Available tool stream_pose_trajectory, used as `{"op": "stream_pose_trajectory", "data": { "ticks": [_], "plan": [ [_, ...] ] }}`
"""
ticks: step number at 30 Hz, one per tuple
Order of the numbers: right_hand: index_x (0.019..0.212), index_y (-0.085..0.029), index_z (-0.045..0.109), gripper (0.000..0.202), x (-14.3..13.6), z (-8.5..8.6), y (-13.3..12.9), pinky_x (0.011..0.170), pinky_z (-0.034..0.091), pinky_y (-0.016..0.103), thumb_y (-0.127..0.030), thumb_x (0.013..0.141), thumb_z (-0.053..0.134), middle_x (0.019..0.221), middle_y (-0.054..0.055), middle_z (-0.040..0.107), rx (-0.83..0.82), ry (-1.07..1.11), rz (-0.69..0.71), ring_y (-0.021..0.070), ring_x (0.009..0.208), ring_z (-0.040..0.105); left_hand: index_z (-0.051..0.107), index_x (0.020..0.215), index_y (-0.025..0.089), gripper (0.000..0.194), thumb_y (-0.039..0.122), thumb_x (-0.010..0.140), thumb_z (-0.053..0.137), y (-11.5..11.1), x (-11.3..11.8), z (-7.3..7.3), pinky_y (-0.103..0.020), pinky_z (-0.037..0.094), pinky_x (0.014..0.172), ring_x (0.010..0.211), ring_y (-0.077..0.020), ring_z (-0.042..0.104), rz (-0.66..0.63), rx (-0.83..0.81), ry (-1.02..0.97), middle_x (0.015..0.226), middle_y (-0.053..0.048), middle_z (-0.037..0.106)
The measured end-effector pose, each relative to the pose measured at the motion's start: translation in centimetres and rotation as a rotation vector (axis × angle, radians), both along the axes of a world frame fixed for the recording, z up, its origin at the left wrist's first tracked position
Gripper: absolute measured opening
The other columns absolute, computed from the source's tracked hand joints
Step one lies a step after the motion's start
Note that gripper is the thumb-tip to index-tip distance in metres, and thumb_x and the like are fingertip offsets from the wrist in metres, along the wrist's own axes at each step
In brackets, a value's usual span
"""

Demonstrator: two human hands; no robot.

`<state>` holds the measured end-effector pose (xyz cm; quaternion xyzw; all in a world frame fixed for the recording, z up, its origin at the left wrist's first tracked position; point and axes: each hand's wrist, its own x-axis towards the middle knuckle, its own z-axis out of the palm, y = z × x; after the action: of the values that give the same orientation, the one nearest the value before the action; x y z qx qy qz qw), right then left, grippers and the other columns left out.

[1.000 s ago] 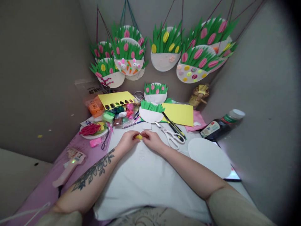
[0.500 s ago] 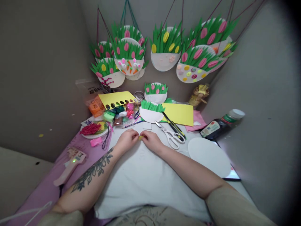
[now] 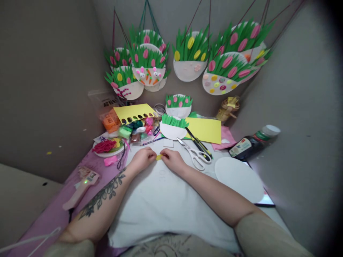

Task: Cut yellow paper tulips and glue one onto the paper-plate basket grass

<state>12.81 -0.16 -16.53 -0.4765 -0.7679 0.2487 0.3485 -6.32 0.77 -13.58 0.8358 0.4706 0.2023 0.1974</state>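
Note:
A small yellow paper oval is pinched between my two hands, above the white cloth. My left hand closes on its left end with thumb and finger. On its right end, the fingertips of my right hand are also closed. Just beyond my hands lies a white half plate with green paper grass. White-handled scissors rest open to the right of my right hand. Beside them are black and yellow cutters or pens, whose kind I cannot make out.
Yellow paper sheets lie at the back. Clay packs and a plate with pink yarn sit left, near a pink glue gun. At right are a dark bottle and a white oval. Finished baskets hang behind.
My left hand has shifted slightly left, so the fingers of both hands are a little farther apart. More of the yellow paper oval shows between them. The view has tilted slightly.

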Motion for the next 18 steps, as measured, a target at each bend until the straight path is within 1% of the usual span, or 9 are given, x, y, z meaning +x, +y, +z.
{"op": "stream_pose_trajectory", "data": {
  "ticks": [3, 5, 8, 12, 15, 18],
  "plan": [
    [0.088, -0.021, 0.062, 0.017, -0.04, 0.08, 0.0, 0.069, 0.045, 0.024, -0.014, 0.078, 0.051, 0.079, 0.0, 0.066, 0.0, 0.015, -0.009, 0.0134, 0.072, 0.06, 0.071, 0.085, 0.018, 0.021, 0.022, 0.081, 0.051, 0.08, 0.01, -0.16, -0.023, 0.043, 0.073, 0.079, -0.0152, 0.059, -0.023, -0.005, -0.034, 0.086, -0.005, 0.067],
    [0.089, -0.02, 0.062, 0.017, 0.02, 0.08, 0.06, 0.07, 0.044, 0.025, -0.013, 0.077, 0.052, 0.079, 0.0, 0.066, 0.014, 0.011, -0.012, 0.0136, 0.073, 0.059, 0.07, 0.091, 0.019, 0.021, 0.025, 0.079, 0.055, 0.12, -0.06, -0.21, -0.023, 0.043, 0.073, 0.08, -0.0159, 0.06, -0.011, -0.018, -0.022, 0.089, -0.005, 0.068],
    [0.089, -0.02, 0.062, 0.017, 0.17, 0.01, 0.17, 0.071, 0.043, 0.026, -0.013, 0.075, 0.055, 0.079, 0.001, 0.065, 0.039, -0.042, -0.025, 0.0148, 0.075, 0.057, 0.069, 0.097, 0.019, 0.025, 0.028, 0.075, 0.06, 0.01, 0.12, -0.15, -0.024, 0.043, 0.071, 0.078, -0.0169, 0.06, 0.008, -0.027, 0.02, 0.089, -0.006, 0.068],
    [0.091, -0.02, 0.062, 0.017, 0.25, -0.09, 0.19, 0.069, 0.043, 0.025, -0.014, 0.076, 0.055, 0.079, 0.001, 0.064, 0.012, -0.051, -0.02, 0.0142, 0.073, 0.057, 0.07, 0.095, 0.019, 0.023, 0.024, 0.077, 0.057, -0.23, 0.73, 0.02, -0.024, 0.042, 0.072, 0.079, -0.0168, 0.06, -0.034, -0.039, 0.032, 0.089, -0.006, 0.07],
    [0.092, -0.02, 0.061, 0.018, 0.26, -0.06, 0.11, 0.07, 0.044, 0.025, -0.014, 0.077, 0.054, 0.081, 0.001, 0.065, 0.011, -0.04, -0.002, 0.0141, 0.074, 0.057, 0.071, 0.093, 0.019, 0.022, 0.024, 0.078, 0.055, -0.25, 0.89, 0.05, -0.023, 0.042, 0.071, 0.078, -0.0166, 0.061, -0.031, -0.051, 0.02, 0.088, -0.006, 0.07],
    [0.091, -0.02, 0.062, 0.019, 0.41, 0.08, 0.02, 0.07, 0.044, 0.026, -0.011, 0.076, 0.053, 0.08, 0.001, 0.065, 0.023, -0.069, -0.003, 0.0144, 0.073, 0.058, 0.072, 0.088, 0.019, 0.019, 0.025, 0.078, 0.057, -0.16, 0.73, 0.06, -0.023, 0.042, 0.071, 0.077, -0.0163, 0.06, -0.036, -0.044, 0.022, 0.085, -0.006, 0.07]
  ]
}}
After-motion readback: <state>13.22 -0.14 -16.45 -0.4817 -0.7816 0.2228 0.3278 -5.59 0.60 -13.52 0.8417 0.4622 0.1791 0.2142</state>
